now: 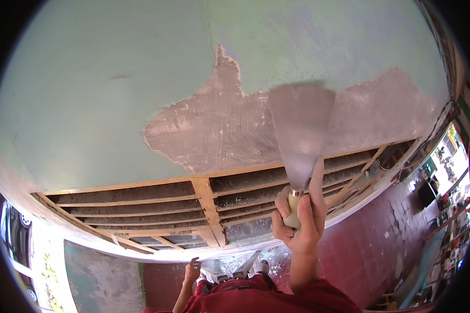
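Observation:
My right hand [304, 216] is closed round the pale handle of a wide paint scraper [303, 125], with one finger stretched along the metal blade. The blade's broad edge points up against the wall [115, 104], near the border between green paint and a bare grey-brown patch [214, 125]. That patch has a ragged outline with a narrow peak at its top. Lower down on the left, my left hand [192, 270] hangs in front of my body. Its fingers look loosely bent and partly apart, and nothing shows in them.
Below the patch runs a wooden-framed vent with slats [141, 206]. My foot [263, 266] rests high on what looks like a ladder [240, 271], above a red tiled floor [360, 250]. Clutter [444, 250] stands at the right; a car [15, 235] shows at the left.

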